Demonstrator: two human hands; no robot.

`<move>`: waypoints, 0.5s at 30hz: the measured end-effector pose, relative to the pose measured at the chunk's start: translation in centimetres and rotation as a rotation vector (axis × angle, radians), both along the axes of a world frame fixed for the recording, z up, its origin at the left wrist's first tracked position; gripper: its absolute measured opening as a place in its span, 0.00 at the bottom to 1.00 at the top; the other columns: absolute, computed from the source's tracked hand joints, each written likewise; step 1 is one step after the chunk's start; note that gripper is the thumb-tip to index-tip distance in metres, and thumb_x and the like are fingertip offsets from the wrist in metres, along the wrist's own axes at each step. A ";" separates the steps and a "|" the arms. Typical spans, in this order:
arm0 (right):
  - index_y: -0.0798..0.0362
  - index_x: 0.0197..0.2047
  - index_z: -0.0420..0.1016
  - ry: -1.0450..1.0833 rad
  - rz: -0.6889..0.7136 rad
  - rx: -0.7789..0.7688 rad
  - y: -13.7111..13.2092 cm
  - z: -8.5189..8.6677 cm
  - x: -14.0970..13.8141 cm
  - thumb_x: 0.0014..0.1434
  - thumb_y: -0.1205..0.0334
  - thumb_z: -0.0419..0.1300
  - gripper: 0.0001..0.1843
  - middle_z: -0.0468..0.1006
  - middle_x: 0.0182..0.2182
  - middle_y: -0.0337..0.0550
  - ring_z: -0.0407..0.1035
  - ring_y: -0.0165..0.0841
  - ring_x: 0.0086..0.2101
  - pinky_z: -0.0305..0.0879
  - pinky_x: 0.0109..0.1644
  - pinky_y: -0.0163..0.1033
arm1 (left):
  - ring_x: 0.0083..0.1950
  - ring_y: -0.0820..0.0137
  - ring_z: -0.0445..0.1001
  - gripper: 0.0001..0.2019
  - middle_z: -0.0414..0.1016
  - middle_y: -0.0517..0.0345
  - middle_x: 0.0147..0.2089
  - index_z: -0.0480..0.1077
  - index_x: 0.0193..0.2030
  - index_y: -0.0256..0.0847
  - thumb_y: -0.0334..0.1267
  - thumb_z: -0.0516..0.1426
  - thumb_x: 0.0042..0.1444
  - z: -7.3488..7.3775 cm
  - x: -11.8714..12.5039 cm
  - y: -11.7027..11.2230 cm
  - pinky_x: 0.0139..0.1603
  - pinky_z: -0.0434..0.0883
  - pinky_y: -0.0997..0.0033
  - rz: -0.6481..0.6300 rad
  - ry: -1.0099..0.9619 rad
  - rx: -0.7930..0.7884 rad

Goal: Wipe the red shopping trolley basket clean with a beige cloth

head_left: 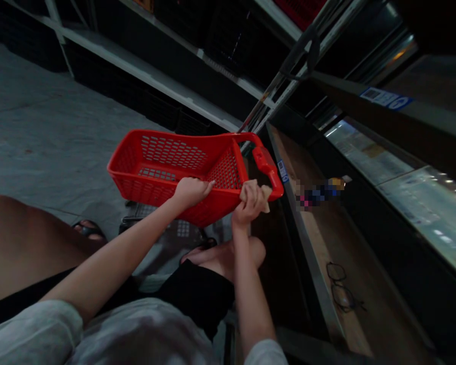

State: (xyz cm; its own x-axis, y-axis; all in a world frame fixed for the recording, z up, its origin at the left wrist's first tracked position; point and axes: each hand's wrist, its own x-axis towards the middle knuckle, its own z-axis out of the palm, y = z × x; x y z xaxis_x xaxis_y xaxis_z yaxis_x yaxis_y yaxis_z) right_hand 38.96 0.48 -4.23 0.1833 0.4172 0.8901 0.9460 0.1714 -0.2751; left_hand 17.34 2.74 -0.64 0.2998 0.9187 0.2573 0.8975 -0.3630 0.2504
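A red plastic basket (163, 162) with a perforated wall and a red handle (266, 165) is held up in front of me, tilted. My left hand (190, 191) grips the basket's near rim with fingers curled over it. My right hand (251, 200) is closed on a small beige cloth (265, 195), pressed against the rim near the handle. The inside of the basket looks empty.
Metal shelving (182, 96) with dark crates runs along the back. A wooden shelf (349, 284) on the right holds a pair of glasses (340, 286) and a small object. Below are my knee (228, 256), sandalled feet and a grey concrete floor (41, 126).
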 end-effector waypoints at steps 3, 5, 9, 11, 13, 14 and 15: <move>0.56 0.56 0.78 0.062 0.017 -0.138 -2.2 -6.8 -3.7 0.66 0.62 0.44 0.25 0.69 0.60 0.67 0.61 0.53 0.65 0.63 0.65 0.65 | 0.40 0.53 0.83 0.36 0.82 0.37 0.34 0.83 0.39 0.35 0.52 0.37 0.73 -0.3 0.1 -0.3 0.37 0.69 0.63 -0.025 -0.014 0.044; 0.58 0.58 0.76 0.119 0.009 -0.244 -3.2 -8.5 -4.7 0.66 0.60 0.44 0.26 0.68 0.61 0.69 0.61 0.56 0.65 0.62 0.64 0.67 | 0.39 0.54 0.83 0.36 0.82 0.38 0.33 0.83 0.39 0.35 0.51 0.37 0.73 -0.3 0.2 -0.4 0.36 0.69 0.64 -0.022 -0.019 0.052; 0.57 0.62 0.69 0.289 -0.122 -0.132 -2.8 -4.3 -3.7 0.65 0.63 0.44 0.27 0.62 0.64 0.70 0.55 0.55 0.68 0.55 0.68 0.70 | 0.38 0.57 0.83 0.36 0.82 0.40 0.32 0.84 0.38 0.37 0.53 0.37 0.73 -0.1 0.3 -0.4 0.36 0.68 0.65 0.010 -0.026 0.026; 0.56 0.66 0.61 0.392 -0.167 -0.051 -1.6 -1.0 -2.6 0.62 0.68 0.43 0.29 0.55 0.67 0.69 0.50 0.52 0.70 0.54 0.69 0.69 | 0.38 0.57 0.82 0.37 0.82 0.40 0.33 0.84 0.39 0.37 0.55 0.37 0.73 0.0 0.3 -0.5 0.37 0.67 0.66 0.020 -0.032 0.021; 0.55 0.66 0.56 0.479 -0.195 -0.048 -0.6 0.6 -2.1 0.60 0.71 0.42 0.30 0.53 0.67 0.68 0.49 0.48 0.70 0.53 0.71 0.66 | 0.38 0.57 0.82 0.38 0.82 0.40 0.33 0.84 0.39 0.37 0.56 0.36 0.73 0.1 0.3 -0.6 0.36 0.67 0.66 0.018 -0.033 0.014; 0.54 0.64 0.55 0.523 -0.222 -0.079 -0.3 0.4 -2.3 0.60 0.73 0.42 0.29 0.53 0.66 0.68 0.50 0.47 0.70 0.52 0.71 0.65 | 0.38 0.58 0.82 0.38 0.83 0.40 0.34 0.83 0.39 0.37 0.56 0.36 0.73 0.1 0.3 -0.7 0.36 0.66 0.66 0.019 -0.033 0.007; 0.54 0.62 0.55 0.566 -0.256 -0.132 -0.4 -0.5 -2.9 0.60 0.73 0.41 0.27 0.54 0.65 0.67 0.51 0.46 0.69 0.52 0.72 0.63 | 0.38 0.57 0.82 0.38 0.83 0.40 0.34 0.83 0.39 0.37 0.56 0.36 0.73 0.2 0.3 -0.8 0.36 0.66 0.66 0.023 -0.033 0.000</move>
